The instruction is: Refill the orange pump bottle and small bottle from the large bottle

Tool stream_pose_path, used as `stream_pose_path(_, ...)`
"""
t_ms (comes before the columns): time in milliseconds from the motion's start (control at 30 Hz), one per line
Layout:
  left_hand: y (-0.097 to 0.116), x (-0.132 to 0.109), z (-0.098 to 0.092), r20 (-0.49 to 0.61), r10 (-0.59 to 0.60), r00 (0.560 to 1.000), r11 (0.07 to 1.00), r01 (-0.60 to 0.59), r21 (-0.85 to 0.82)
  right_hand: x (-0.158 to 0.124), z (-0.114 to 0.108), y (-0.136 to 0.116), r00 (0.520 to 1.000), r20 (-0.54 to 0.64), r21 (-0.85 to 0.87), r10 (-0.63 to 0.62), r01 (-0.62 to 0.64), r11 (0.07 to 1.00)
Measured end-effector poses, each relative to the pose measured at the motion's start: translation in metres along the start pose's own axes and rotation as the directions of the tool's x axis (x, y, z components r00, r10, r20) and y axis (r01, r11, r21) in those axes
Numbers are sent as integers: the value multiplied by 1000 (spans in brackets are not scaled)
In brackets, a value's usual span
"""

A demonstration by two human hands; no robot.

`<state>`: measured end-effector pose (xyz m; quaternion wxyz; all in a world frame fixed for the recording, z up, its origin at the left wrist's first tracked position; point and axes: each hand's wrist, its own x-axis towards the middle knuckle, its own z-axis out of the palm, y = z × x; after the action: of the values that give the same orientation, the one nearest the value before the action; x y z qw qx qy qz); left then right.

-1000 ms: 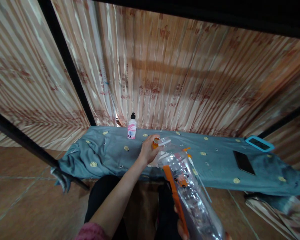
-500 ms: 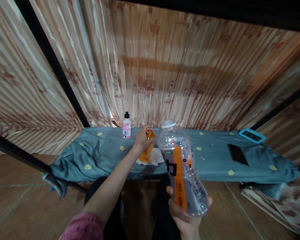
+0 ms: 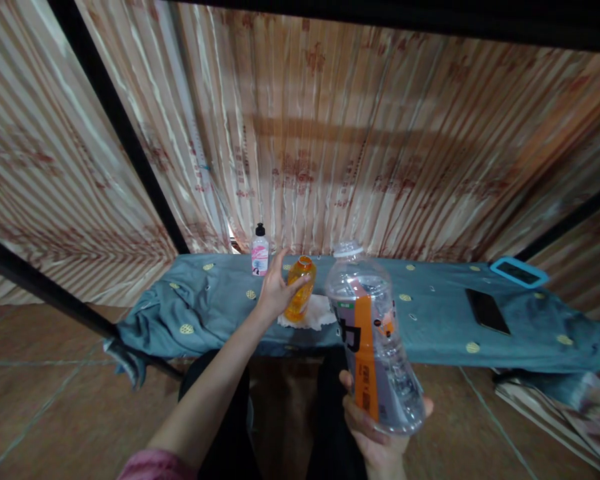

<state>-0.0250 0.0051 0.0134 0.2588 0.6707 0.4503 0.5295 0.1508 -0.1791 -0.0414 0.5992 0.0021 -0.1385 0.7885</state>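
Observation:
An uncapped orange translucent bottle (image 3: 301,288) stands on a white tissue (image 3: 314,313) spread on the blue-green cloth. My left hand (image 3: 279,288) is right beside it, fingers spread and the thumb lying in front of the bottle; whether it still touches the bottle is hard to tell. Low on the right, my right hand (image 3: 377,433) grips a large clear plastic bottle (image 3: 373,333) near its base. This bottle has an orange and grey label and an open mouth, and leans slightly left at the top. How much liquid it holds is unclear.
Behind the left hand stands a small pink-and-white bottle with a black cap (image 3: 260,251). A black phone (image 3: 487,311) and a blue-framed device (image 3: 519,272) lie at the right of the cloth-covered surface (image 3: 220,320). Black poles (image 3: 115,127) and a striped curtain (image 3: 310,133) surround it.
My left hand has loosened its grip on the orange bottle, its fingers now spread away to the left. My right hand still holds the large bottle. The view has shifted slightly.

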Motion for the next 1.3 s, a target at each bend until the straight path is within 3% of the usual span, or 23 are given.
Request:
stream_pose_path(100,19,-42,-13,3,-78,997,974,77,-212,-5,-3,3,998,-57,-35,11,-13,999)
stream_pose_path(167,34,-76,-17,134,-172,976,889,213,-405,-7,-6,7,995,-103,-76,1,-9,997)
stream_pose_path(267,55,-120,-17,326,-230,917,740,383,-554,-10,-13,18,993,-114,-135,-17,1,991)
stream_pose_path(333,63,-138,-18,399,-236,886,659,448,-604,-10,-20,26,997,-75,-171,22,-35,985)
stream_pose_path(433,63,-149,-21,366,-305,879,602,476,-642,-9,-31,35,996,-29,-243,80,-85,966)
stream_pose_path(600,54,-149,-30,241,-514,823,600,546,-584,-5,-28,39,985,-65,-344,160,-173,923)
stream_pose_path(733,52,-147,-37,148,-598,788,580,553,-598,1,-26,46,973,-125,-342,194,-226,912)
stream_pose_path(867,43,-141,-45,70,-608,791,600,516,-611,7,-37,54,963,-226,-311,145,-213,926)
stream_pose_path(1000,19,-126,-51,-81,-625,776,682,493,-540,10,-47,51,958,-273,-364,92,-191,912)
stream_pose_path(1300,-48,-61,-58,-250,-537,806,815,420,-398,6,-59,43,925,-380,-436,30,-207,876)
